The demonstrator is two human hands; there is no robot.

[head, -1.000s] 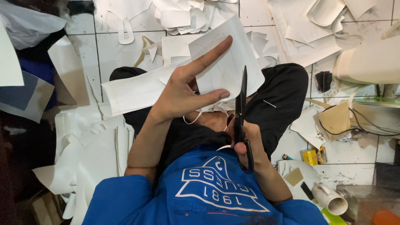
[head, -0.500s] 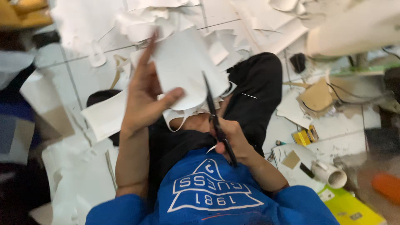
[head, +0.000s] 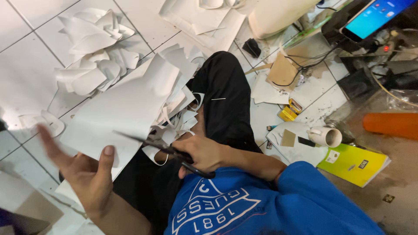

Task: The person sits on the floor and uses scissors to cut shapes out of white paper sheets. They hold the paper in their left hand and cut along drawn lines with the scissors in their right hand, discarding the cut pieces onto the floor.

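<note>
While a white tiled floor [head: 26, 74] spreads far and left, a large white paper sheet [head: 126, 109] lies over the lap, pinched by the left hand [head: 87, 174]; the right hand [head: 204, 152], just right, grips black scissors [head: 161, 147].
</note>
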